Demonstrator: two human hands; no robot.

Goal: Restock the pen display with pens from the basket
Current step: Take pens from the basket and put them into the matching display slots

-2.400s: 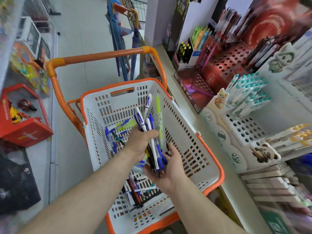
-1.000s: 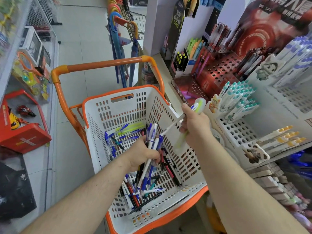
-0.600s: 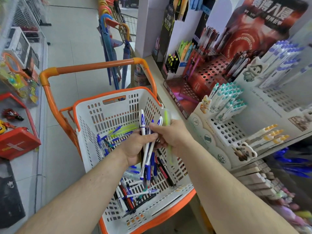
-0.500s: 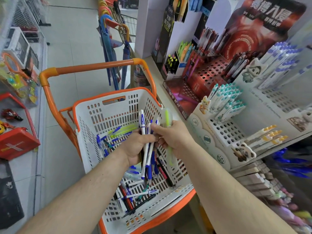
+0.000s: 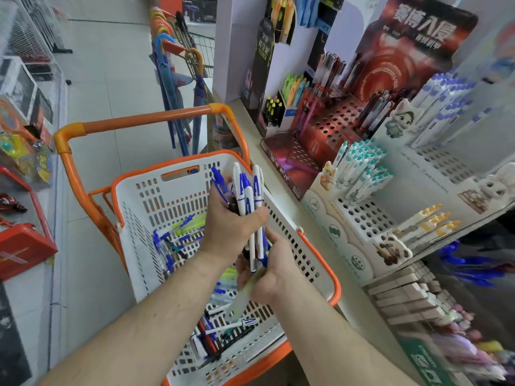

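Above the white perforated plastic basket with orange rim point(image 5: 145, 190), the left hand point(image 5: 231, 227) grips an upright bundle of white-and-blue ballpoint pens point(image 5: 248, 196), fingers curled round it. Just below, touching the bundle's lower ends, the right hand point(image 5: 267, 271) holds a pale green pen point(image 5: 242, 299) against its palm, fingers curled round it. More loose pens point(image 5: 214, 332) lie across the basket floor. Beside the basket's right edge stands the white tiered pen display point(image 5: 362, 218), holding teal-capped pens point(image 5: 359, 168) near its top
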